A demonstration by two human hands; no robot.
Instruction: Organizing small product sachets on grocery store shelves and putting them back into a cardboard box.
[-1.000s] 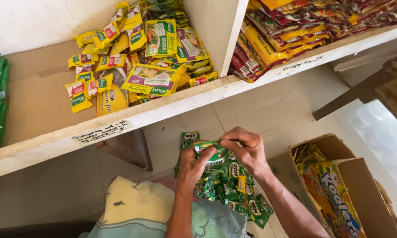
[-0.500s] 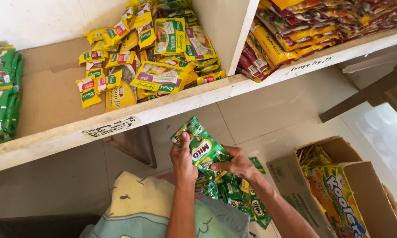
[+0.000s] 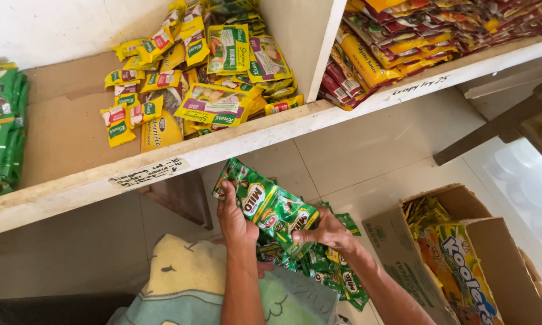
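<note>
Both my hands hold one strip of green drink-powder sachets (image 3: 268, 203), lifted just below the shelf edge. My left hand (image 3: 234, 219) grips its upper left end. My right hand (image 3: 328, 232) pinches its lower right end. More green sachets (image 3: 331, 274) of the same kind lie in a pile on the tiled floor under my hands. The wooden shelf (image 3: 96, 183) runs above, with a bare stretch of cardboard lining at its left middle.
Yellow and green seasoning sachets (image 3: 199, 66) are heaped on the shelf. A green packet stack (image 3: 0, 129) stands at far left. Red and yellow sauce packs (image 3: 415, 36) fill the right compartment. An open cardboard box (image 3: 403, 241) of yellow packs sits right. A patterned cloth (image 3: 187, 289) covers my lap.
My hands have raised the strip of green sachets from the floor pile up toward the shelf edge, and the strip has spread out between them.
</note>
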